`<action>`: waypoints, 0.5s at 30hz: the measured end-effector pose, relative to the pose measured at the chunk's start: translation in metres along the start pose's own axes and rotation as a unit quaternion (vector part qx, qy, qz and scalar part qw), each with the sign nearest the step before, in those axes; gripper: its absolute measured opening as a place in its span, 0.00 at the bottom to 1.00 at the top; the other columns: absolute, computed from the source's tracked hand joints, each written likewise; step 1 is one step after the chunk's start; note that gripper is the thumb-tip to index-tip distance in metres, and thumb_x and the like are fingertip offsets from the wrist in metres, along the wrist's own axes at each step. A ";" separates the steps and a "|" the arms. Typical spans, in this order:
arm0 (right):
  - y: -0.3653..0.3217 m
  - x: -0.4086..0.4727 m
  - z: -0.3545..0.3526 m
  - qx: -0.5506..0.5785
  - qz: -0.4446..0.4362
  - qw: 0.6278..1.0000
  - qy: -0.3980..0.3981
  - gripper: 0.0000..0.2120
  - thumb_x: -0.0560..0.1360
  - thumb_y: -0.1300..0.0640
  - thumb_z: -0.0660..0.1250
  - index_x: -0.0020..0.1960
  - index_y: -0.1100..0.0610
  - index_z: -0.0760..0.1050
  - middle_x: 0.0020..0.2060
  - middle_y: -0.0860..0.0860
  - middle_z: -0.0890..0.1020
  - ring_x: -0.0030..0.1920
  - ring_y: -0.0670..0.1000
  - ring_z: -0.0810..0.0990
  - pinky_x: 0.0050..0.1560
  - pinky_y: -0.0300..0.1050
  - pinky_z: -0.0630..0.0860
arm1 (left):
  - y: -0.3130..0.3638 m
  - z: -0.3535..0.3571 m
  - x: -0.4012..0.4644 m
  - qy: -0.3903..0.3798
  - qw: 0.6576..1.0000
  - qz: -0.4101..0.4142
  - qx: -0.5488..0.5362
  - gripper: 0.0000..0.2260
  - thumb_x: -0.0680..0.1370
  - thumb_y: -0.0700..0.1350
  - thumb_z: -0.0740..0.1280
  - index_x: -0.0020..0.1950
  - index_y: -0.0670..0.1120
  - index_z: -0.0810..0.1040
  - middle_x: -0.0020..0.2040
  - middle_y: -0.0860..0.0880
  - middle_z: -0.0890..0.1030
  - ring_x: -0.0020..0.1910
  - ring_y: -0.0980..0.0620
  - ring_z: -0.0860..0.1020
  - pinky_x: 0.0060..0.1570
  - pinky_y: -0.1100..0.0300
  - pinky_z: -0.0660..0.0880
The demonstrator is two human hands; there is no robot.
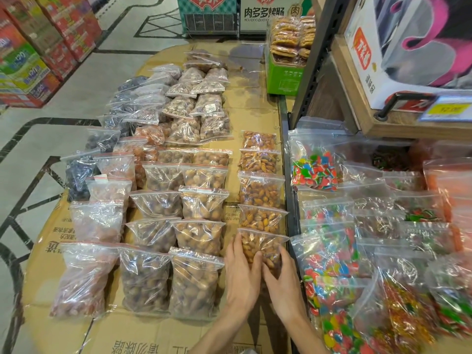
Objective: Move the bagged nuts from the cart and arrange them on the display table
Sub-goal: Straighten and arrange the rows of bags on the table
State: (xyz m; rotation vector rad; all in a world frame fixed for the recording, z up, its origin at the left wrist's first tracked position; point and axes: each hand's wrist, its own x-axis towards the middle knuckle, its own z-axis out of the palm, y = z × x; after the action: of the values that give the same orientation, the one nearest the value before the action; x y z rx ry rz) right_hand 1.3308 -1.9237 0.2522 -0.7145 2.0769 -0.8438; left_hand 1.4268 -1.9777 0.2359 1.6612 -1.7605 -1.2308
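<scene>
Both hands, the left hand point(241, 273) and right hand point(282, 279), rest with relaxed, nearly straight fingers on the nearest bag of almonds point(261, 247), apparently flat on the cardboard-covered display table point(143, 330), at the near end of a column of 5 such bags.

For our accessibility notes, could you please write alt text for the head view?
Both hands, left hand and right hand, rest on a clear zip bag of orange-brown nuts, nearest in a column on the cardboard-covered display table. Clear bags of colourful candy lie right.
</scene>
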 end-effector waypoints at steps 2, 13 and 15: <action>-0.001 0.001 -0.001 0.012 0.012 1.000 -0.015 0.36 0.82 0.44 0.68 0.84 0.45 0.55 0.80 0.47 0.67 0.79 0.50 0.67 0.77 0.50 0.65 | -0.003 -0.001 0.001 -0.012 1.000 0.000 -0.013 0.35 0.85 0.58 0.64 0.87 0.53 0.49 0.81 0.51 0.62 0.80 0.52 0.62 0.80 0.48 0.63; -0.001 0.007 -0.004 0.041 -0.017 0.998 -0.054 0.32 0.84 0.46 0.65 0.84 0.42 0.55 0.72 0.36 0.67 0.75 0.41 0.66 0.76 0.45 0.64 | 0.000 0.001 -0.005 0.000 1.000 -0.004 -0.024 0.27 0.86 0.53 0.63 0.83 0.54 0.60 0.75 0.53 0.71 0.73 0.56 0.70 0.76 0.50 0.70; 0.003 0.008 -0.002 0.043 -0.014 0.997 -0.055 0.32 0.84 0.44 0.66 0.84 0.41 0.56 0.73 0.37 0.68 0.78 0.44 0.67 0.78 0.49 0.65 | -0.004 0.001 -0.003 -0.005 1.000 -0.006 -0.009 0.27 0.85 0.57 0.62 0.83 0.56 0.59 0.75 0.54 0.72 0.73 0.55 0.71 0.74 0.48 0.72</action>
State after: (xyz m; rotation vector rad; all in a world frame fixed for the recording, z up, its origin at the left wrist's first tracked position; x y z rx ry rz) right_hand 1.3243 -1.9275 0.2473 -0.7295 1.9250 -0.8833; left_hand 1.4289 -1.9739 0.2335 1.6616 -1.7430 -1.2597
